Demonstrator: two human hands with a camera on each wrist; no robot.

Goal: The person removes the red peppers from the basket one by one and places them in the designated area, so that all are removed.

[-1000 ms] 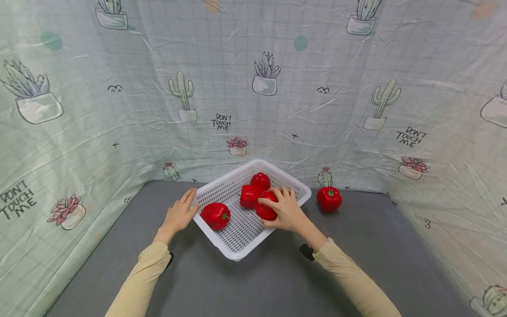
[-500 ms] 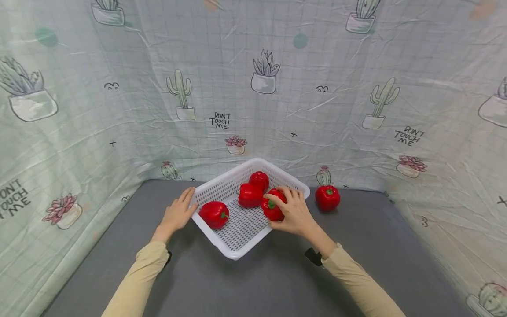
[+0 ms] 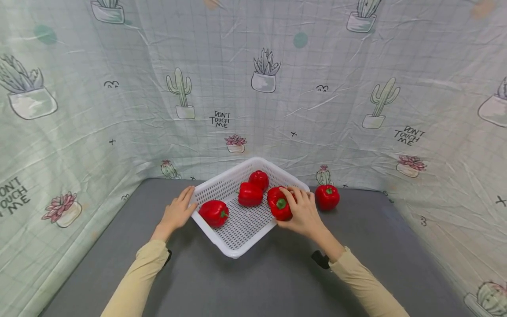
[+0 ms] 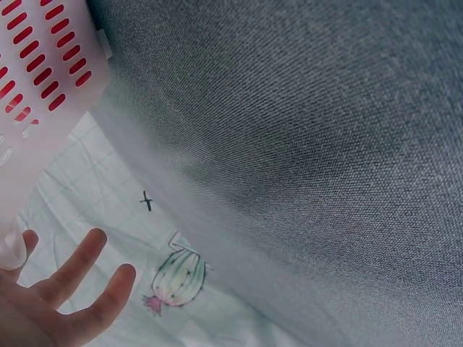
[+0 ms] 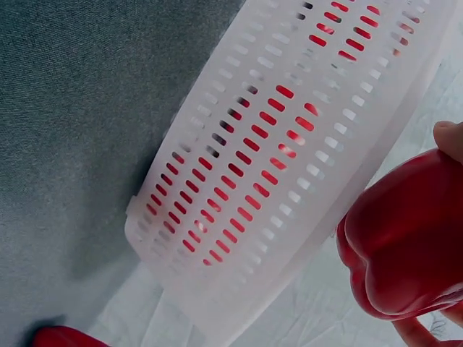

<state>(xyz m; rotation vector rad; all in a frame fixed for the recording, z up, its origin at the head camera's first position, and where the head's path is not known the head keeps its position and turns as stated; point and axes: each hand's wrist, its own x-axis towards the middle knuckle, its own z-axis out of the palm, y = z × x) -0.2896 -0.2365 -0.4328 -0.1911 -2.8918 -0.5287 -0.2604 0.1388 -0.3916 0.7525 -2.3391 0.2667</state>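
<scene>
My left hand [image 3: 177,213] grips the left corner of a white perforated basket [image 3: 222,241], the thumb at the rim; in the left wrist view the other fingers [image 4: 76,264] spread free of the wall. With its thumb and fingers, my right hand [image 3: 305,213] holds a red bell pepper [image 3: 279,204] over the basket's right edge, green stem towards the left. The right wrist view shows this pepper [image 5: 412,238] just outside the basket's rim. Inside the basket lie three more red bell peppers: one at left [image 3: 214,213], one in the middle [image 3: 250,194] and one at the back [image 3: 259,179].
Another red bell pepper [image 3: 327,197] stands on the grey tabletop [image 3: 269,281], right of the basket beyond my right hand. A pale curtain [image 3: 222,61] printed with cacti encloses the table at the back and sides, close behind the basket.
My right hand has moved to the right with the bell pepper, from inside the basket to its right edge, and the pepper's stem has come into view. The left hand stays at the corner.
</scene>
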